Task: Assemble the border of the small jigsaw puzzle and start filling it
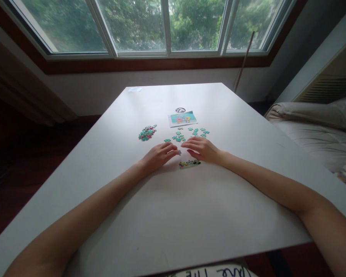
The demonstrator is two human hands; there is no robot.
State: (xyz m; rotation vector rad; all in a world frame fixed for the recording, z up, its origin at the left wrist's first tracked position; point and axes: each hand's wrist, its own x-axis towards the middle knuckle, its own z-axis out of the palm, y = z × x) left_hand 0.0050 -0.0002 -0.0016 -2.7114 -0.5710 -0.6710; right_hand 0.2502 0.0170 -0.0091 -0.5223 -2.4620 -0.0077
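Both my hands rest on a white table [173, 215], fingertips almost meeting. My left hand [159, 155] has its fingertips on a small puzzle piece [179, 152]. My right hand [202, 149] lies flat beside it, fingers together, just above a short joined strip of puzzle pieces [189, 164]. Loose teal pieces [187, 133] are scattered just beyond my fingers. A pile of teal and pink pieces [147, 133] lies further left. A small reference picture [182, 118] lies beyond the loose pieces.
A small dark round object [180, 110] sits behind the picture. A scrap of white paper [134, 89] lies at the table's far left. A bed with grey bedding [314, 127] stands to the right. A thin stick [243, 61] leans under the window.
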